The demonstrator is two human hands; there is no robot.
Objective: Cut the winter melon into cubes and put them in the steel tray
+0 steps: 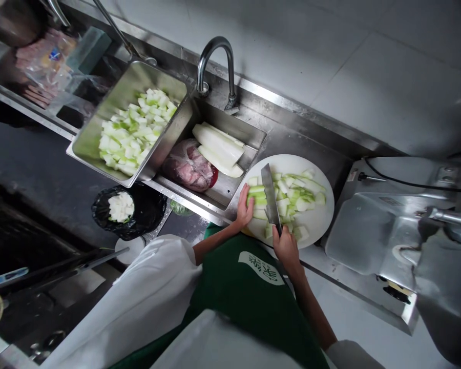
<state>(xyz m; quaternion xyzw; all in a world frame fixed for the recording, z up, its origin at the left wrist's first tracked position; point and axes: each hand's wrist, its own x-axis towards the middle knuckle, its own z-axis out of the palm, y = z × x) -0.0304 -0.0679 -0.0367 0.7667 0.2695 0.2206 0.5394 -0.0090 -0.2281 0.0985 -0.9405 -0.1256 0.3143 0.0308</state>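
My right hand [286, 248] is wrapped round the handle of a kitchen knife [270, 195]. Its broad blade lies over pale green gourd pieces [301, 200] on a round white cutting board [325, 220]. At the board's left edge, my left hand [245, 209] steadies uncut gourd strips [257, 195], its fingertips against their ends, left of the blade. Cut chunks are scattered to the right of the knife. Larger peeled gourd lengths [218, 146] lie in the sink beside a plastic bag of raw meat [192, 166].
A deep steel pan [82, 141] of cut gourd straddles the sink edge at left. Above the sink curves a faucet [217, 43]. A black-lined bin [149, 210] stands below the counter. At right is a steel machine [369, 225] with a cable; packaged meat [46, 61] lies far left.
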